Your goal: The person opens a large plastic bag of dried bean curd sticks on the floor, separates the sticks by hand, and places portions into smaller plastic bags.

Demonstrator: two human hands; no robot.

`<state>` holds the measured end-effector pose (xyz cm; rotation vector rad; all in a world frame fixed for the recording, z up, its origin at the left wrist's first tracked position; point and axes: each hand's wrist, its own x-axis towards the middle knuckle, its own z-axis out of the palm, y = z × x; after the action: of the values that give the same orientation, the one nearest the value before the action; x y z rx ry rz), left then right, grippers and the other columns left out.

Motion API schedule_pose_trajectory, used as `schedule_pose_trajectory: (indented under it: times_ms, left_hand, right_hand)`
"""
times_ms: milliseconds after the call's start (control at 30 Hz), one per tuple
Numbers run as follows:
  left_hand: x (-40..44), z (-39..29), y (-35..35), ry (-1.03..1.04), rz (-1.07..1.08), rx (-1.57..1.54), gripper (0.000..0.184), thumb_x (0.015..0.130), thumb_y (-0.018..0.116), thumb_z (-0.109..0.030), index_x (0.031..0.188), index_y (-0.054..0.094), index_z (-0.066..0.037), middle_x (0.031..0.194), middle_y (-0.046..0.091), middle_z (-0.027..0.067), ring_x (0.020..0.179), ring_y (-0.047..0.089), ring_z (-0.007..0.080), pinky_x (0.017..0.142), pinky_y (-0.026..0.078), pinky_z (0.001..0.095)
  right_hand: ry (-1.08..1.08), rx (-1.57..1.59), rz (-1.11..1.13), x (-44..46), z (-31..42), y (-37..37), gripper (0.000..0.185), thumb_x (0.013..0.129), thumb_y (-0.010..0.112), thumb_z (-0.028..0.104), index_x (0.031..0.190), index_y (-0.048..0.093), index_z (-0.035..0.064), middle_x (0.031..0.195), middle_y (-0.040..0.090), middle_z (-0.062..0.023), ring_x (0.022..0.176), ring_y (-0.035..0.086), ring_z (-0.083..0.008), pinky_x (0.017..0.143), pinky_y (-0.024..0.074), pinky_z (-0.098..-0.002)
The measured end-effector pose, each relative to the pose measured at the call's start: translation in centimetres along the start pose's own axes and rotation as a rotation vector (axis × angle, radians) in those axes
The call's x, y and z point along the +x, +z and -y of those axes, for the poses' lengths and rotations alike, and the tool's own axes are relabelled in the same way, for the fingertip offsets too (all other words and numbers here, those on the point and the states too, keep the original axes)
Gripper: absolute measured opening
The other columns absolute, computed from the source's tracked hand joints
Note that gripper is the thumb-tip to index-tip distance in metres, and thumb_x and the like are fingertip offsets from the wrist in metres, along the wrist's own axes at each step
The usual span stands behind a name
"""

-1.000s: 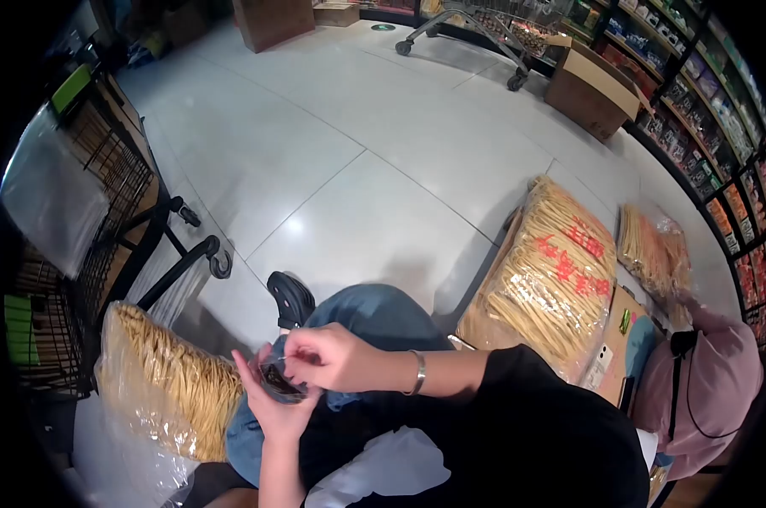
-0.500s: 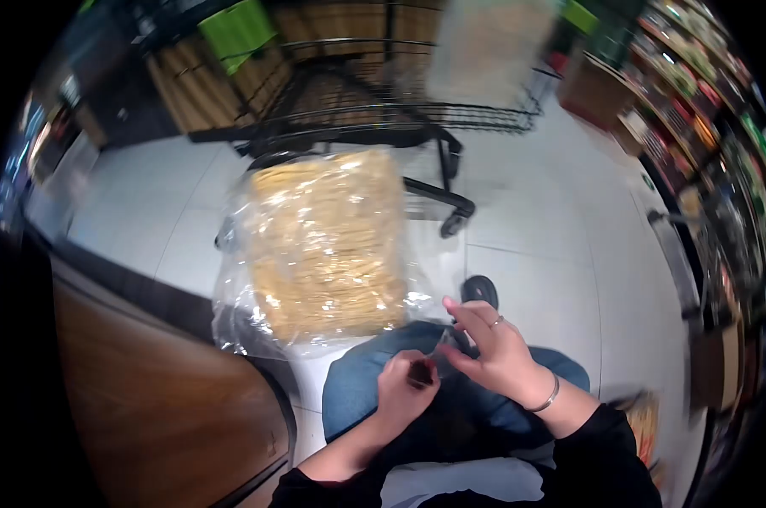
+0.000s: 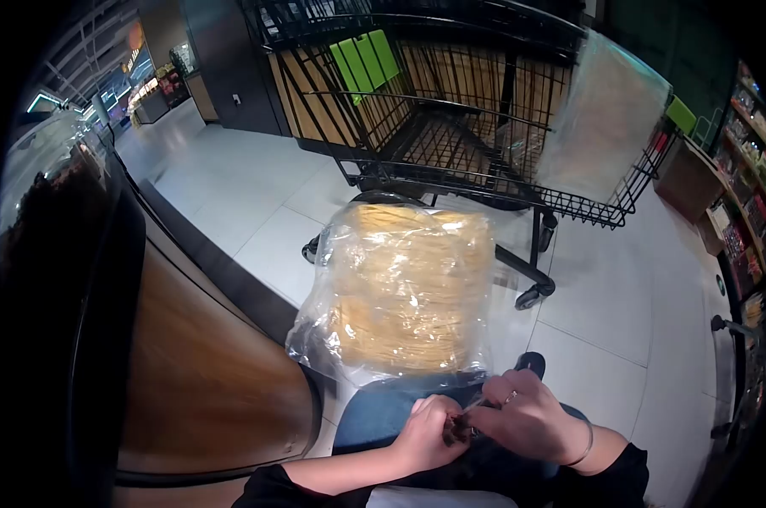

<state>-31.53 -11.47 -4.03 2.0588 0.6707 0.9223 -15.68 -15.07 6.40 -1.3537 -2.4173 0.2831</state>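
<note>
Pouch (image 3: 458, 429), small, dark inside, contents too small to ID, sits between the hands above the lap; L hand (image 3: 434, 433) clenched round it, R hand (image 3: 525, 416) at its 3 o'clock, fingertips prob. pinching its clear edge, tho exact grip is partly hidden. Main risk: a hard tug by R vs. a tight L squeeze could split the film or pop the contents out; anything dropped would prob. land on the jeans (image 3: 383, 412) or roll to floor. Yellow bag (image 3: 412, 288) at 12, just beyond the knees, is loose, slick plastic; a knee bump could shift it, and spilled bits would be hard to spot in its folds. Cart (image 3: 459, 151) behind it, also 12, is on casters, so a knock might roll it. Writing: none legible on pouch or yellow bag; cart's green tag (image 3: 364, 63), just before 12, looks blank; lit sign (image 3: 133, 59) far off at 11, too small to read; shelf packs (image 3: 745, 152) at 1–2, bright but blurred, no brands; green floor mark (image 3: 721, 284) at 2, unreadable.
</note>
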Motion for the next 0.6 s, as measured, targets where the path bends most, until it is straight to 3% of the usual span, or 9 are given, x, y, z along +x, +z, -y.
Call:
schedule_pose_trajectory:
  times_ms: [67, 133, 267, 367, 433, 500, 533, 600]
  left_hand:
    - [-0.3, -1.3, 2.9, 0.013, 0.000, 0.041, 0.045, 0.054, 0.067, -0.007, 0.089, 0.039, -0.005, 0.078, 0.050, 0.0060, 0.073, 0.049, 0.0242, 0.067, 0.035, 0.0341]
    - [1.2, -1.2, 3.9, 0.073, -0.049, 0.116, 0.045, 0.053, 0.066, -0.007, 0.089, 0.039, -0.005, 0.081, 0.047, 0.0073, 0.078, 0.046, 0.0251, 0.069, 0.032, 0.0358]
    - [1.3, -3.1, 6.5, 0.098, -0.022, 0.079, 0.049, 0.052, 0.067, -0.009, 0.091, 0.037, -0.005, 0.085, 0.046, 0.0091, 0.082, 0.045, 0.0267, 0.070, 0.032, 0.0373]
    - [2.3, -3.9, 7.5, 0.158, 0.000, 0.055, 0.049, 0.052, 0.068, -0.009, 0.090, 0.037, -0.005, 0.086, 0.046, 0.0090, 0.082, 0.045, 0.0266, 0.070, 0.032, 0.0372]
    - [2.8, -3.5, 8.2, 0.191, 0.063, 0.039, 0.049, 0.052, 0.068, -0.009, 0.090, 0.037, -0.005, 0.086, 0.047, 0.0099, 0.082, 0.045, 0.0272, 0.070, 0.032, 0.0372]
    - [3.2, -3.6, 8.8, 0.054, 0.087, -0.194, 0.048, 0.053, 0.068, -0.009, 0.090, 0.037, -0.005, 0.086, 0.047, 0.0114, 0.079, 0.046, 0.0282, 0.071, 0.032, 0.0373]
    - [4.1, -3.8, 8.0, 0.227, 0.042, -0.043, 0.048, 0.053, 0.068, -0.008, 0.090, 0.038, -0.004, 0.085, 0.047, 0.0128, 0.076, 0.047, 0.0291, 0.068, 0.035, 0.0366]
    - [6.0, -4.0, 7.3, 0.239, 0.033, -0.047, 0.049, 0.053, 0.068, -0.007, 0.091, 0.038, -0.005, 0.085, 0.046, 0.0130, 0.077, 0.047, 0.0298, 0.067, 0.037, 0.0366]
  right_hand:
    - [0.108, -0.151, 0.020, -2.5, 0.3, -0.4, 0.009, 0.061, 0.059, 0.014, 0.069, 0.057, 0.0101, 0.083, 0.051, -0.0050, 0.079, 0.050, -0.0228, 0.068, 0.0427, -0.0338]
    - [0.211, -0.102, -0.301, -3.4, -0.7, 0.6, 0.013, 0.062, 0.061, 0.016, 0.073, 0.059, 0.0103, 0.097, 0.051, -0.0079, 0.091, 0.046, -0.0276, 0.077, 0.0399, -0.0372]
    - [0.239, -0.037, -0.184, -7.0, -1.3, -0.3, 0.014, 0.065, 0.062, 0.017, 0.078, 0.061, 0.0118, 0.107, 0.050, -0.0089, 0.096, 0.046, -0.0285, 0.077, 0.0420, -0.0352]
    - [0.401, 0.119, -0.187, -8.6, -0.3, -1.6, 0.013, 0.066, 0.061, 0.016, 0.078, 0.061, 0.0114, 0.106, 0.050, -0.0083, 0.091, 0.049, -0.0251, 0.074, 0.0440, -0.0316]
    - [0.373, 0.041, -0.312, -9.4, -0.2, -1.1, 0.011, 0.065, 0.062, 0.012, 0.076, 0.062, 0.0107, 0.103, 0.052, -0.0080, 0.086, 0.052, -0.0230, 0.071, 0.0450, -0.0297]
    - [0.318, 0.063, -0.467, -9.6, -0.4, -1.5, 0.018, 0.060, 0.067, 0.008, 0.077, 0.064, 0.0126, 0.098, 0.056, -0.0066, 0.081, 0.054, -0.0207, 0.066, 0.0455, -0.0275]
    - [0.311, 0.062, -0.494, -9.3, -0.3, -1.6, 0.019, 0.059, 0.067, 0.004, 0.076, 0.064, 0.0121, 0.096, 0.057, -0.0068, 0.079, 0.055, -0.0210, 0.063, 0.0456, -0.0278]
    - [0.276, -0.016, -0.531, -8.7, -0.7, -2.0, 0.015, 0.059, 0.068, 0.005, 0.071, 0.062, 0.0095, 0.094, 0.057, -0.0072, 0.080, 0.055, -0.0219, 0.065, 0.0451, -0.0288]
